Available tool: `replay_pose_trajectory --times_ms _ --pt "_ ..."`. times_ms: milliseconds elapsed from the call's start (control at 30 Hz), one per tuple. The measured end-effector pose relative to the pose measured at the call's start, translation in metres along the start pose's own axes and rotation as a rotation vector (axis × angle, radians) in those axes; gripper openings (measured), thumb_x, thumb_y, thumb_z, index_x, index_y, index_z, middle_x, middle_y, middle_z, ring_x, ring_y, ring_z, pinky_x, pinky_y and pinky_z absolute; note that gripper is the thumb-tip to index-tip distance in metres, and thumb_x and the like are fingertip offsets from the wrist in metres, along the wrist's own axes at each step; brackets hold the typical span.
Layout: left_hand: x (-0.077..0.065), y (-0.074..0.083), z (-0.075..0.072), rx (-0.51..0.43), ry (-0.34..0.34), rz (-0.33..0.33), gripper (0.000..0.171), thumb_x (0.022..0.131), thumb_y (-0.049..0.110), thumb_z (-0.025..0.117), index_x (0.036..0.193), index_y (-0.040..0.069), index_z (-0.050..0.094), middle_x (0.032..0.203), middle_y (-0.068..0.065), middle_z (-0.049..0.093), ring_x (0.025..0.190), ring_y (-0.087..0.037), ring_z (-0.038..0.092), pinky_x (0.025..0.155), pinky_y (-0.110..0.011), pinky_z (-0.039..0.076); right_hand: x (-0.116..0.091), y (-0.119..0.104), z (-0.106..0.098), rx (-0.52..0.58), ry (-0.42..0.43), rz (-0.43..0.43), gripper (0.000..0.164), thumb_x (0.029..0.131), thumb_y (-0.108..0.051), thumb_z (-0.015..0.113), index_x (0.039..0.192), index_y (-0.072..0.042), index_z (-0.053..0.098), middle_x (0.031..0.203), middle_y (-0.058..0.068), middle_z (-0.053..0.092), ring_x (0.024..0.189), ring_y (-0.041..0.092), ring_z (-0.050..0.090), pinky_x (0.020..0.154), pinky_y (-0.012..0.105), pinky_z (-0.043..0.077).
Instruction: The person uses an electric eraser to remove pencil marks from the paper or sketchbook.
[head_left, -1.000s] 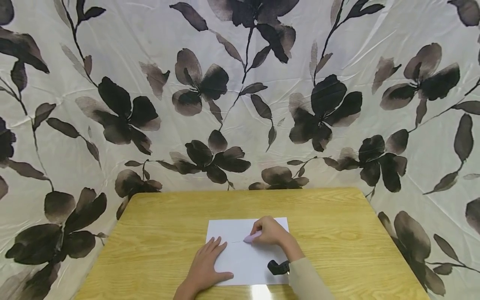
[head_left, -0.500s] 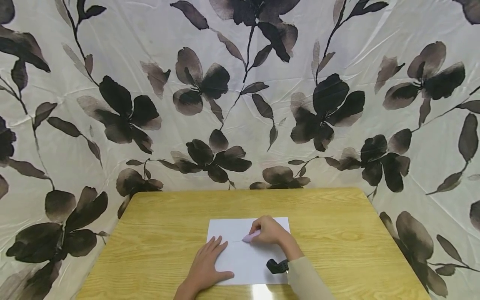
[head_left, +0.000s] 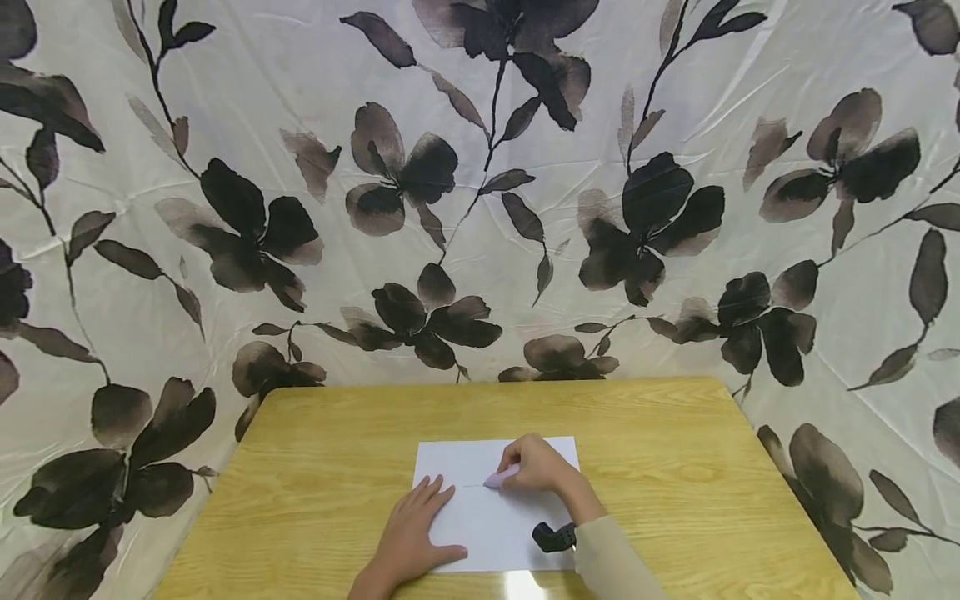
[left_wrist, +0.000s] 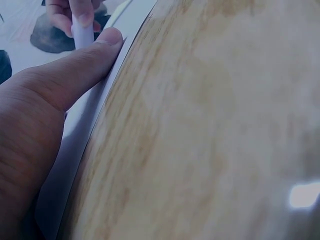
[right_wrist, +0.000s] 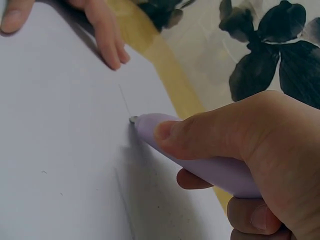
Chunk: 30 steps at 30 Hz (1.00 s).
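A sheet of white paper lies on the table. My right hand grips a thick lavender pen-shaped tool, thumb along its body and other fingers curled beneath. Its small greyish tip is at the paper, at the near end of a thin line. In the head view this faint line runs left from the tip toward my left hand. That hand rests flat on the paper's left side with fingers spread. In the left wrist view its thumb lies along the paper's edge, with the lavender tool beyond it.
The yellow wood-grain table extends around the sheet. A floral cloth hangs behind it. A black wrist device sits at my right wrist. Small dark specks dot the paper beside the tool.
The tool's tip has shifted slightly left along the line, with my right hand. My left hand keeps its place on the paper.
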<state>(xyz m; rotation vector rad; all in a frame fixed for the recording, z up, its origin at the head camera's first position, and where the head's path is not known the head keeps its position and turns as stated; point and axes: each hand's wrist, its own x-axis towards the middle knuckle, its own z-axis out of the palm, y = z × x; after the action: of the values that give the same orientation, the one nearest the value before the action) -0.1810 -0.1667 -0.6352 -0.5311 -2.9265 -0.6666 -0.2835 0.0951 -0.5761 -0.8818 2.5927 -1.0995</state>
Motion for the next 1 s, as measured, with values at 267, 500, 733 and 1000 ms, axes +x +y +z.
replay_pose_trajectory --times_ms 267,500,733,1000 --pt "-0.0013 0.0031 -0.002 -0.027 -0.008 0.0 0.098 0.069 0.08 0.062 0.142 0.016 0.051 0.151 -0.008 0.04 0.141 -0.033 0.028 0.108 -0.059 0.026 0.0025 0.0018 0.0034 -0.017 0.002 0.013 0.015 0.07 -0.013 0.082 0.073 -0.024 0.074 0.069 -0.017 0.063 0.068 0.006 0.053 0.063 0.024 0.047" --pt "-0.0005 0.0027 -0.0022 -0.036 -0.017 -0.005 0.098 0.069 0.081 0.061 0.143 0.017 0.05 0.152 -0.007 0.038 0.142 -0.033 0.026 0.108 -0.06 0.025 0.0048 -0.0002 0.0032 -0.019 -0.01 -0.003 0.014 0.07 -0.012 0.083 0.072 -0.023 0.074 0.069 -0.017 0.063 0.068 0.006 0.053 0.063 0.024 0.047" --pt "0.0009 -0.0007 -0.0041 -0.008 0.007 0.003 0.099 0.068 0.081 0.06 0.142 0.017 0.051 0.151 -0.008 0.039 0.141 -0.034 0.028 0.108 -0.06 0.025 0.0077 -0.0051 0.0027 -0.023 0.003 -0.034 0.012 0.071 -0.012 0.083 0.073 -0.02 0.074 0.071 -0.016 0.065 0.067 0.005 0.055 0.062 0.023 0.047" --pt "-0.0013 -0.0005 -0.0019 -0.027 0.001 0.01 0.098 0.068 0.08 0.062 0.141 0.016 0.052 0.15 -0.009 0.041 0.14 -0.035 0.029 0.107 -0.06 0.027 0.0082 -0.0062 0.0056 -0.039 -0.015 -0.035 0.011 0.07 -0.012 0.082 0.073 -0.02 0.075 0.069 -0.018 0.064 0.066 0.004 0.054 0.061 0.022 0.047"
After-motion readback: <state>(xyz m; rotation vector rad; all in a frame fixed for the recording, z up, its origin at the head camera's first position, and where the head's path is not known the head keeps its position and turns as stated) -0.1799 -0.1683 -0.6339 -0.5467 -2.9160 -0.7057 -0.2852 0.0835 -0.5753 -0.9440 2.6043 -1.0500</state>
